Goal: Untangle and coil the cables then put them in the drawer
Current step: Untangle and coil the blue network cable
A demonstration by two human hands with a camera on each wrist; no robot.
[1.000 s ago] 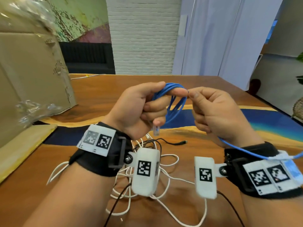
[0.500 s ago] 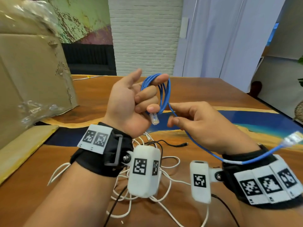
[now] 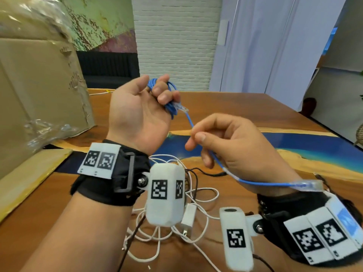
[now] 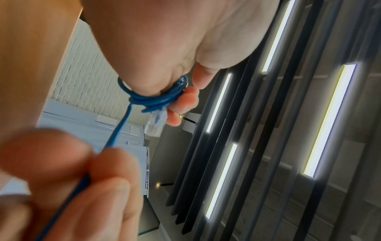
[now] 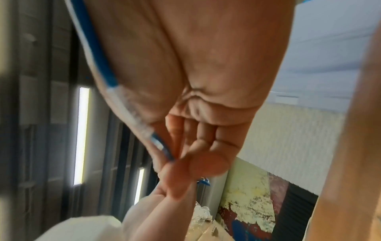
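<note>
A blue network cable (image 3: 170, 107) is wound in several loops round the fingers of my left hand (image 3: 145, 108), raised palm-up above the table; one clear plug (image 3: 181, 108) sticks out by the fingertips. The loops (image 4: 153, 100) and that plug (image 4: 155, 123) show in the left wrist view. My right hand (image 3: 225, 142), lower and to the right, pinches the free strand (image 3: 189, 119); the cable runs through the fist (image 5: 163, 146) and out to the other clear plug (image 3: 306, 185) over my right wrist. A tangle of white cables (image 3: 196, 211) with a charger block (image 3: 188, 215) and a black cable (image 3: 208, 172) lies on the table below.
The wooden table (image 3: 245, 107) has a blue and yellow resin band across it. A large cardboard box (image 3: 37, 91) with plastic wrap stands at the left, with a flat cardboard piece (image 3: 25, 179) in front. No drawer is in view.
My left hand has turned palm-up and lifted, with the blue loops tighter round its fingers. My right hand has dropped and drawn back along the strand, pulling it taut.
</note>
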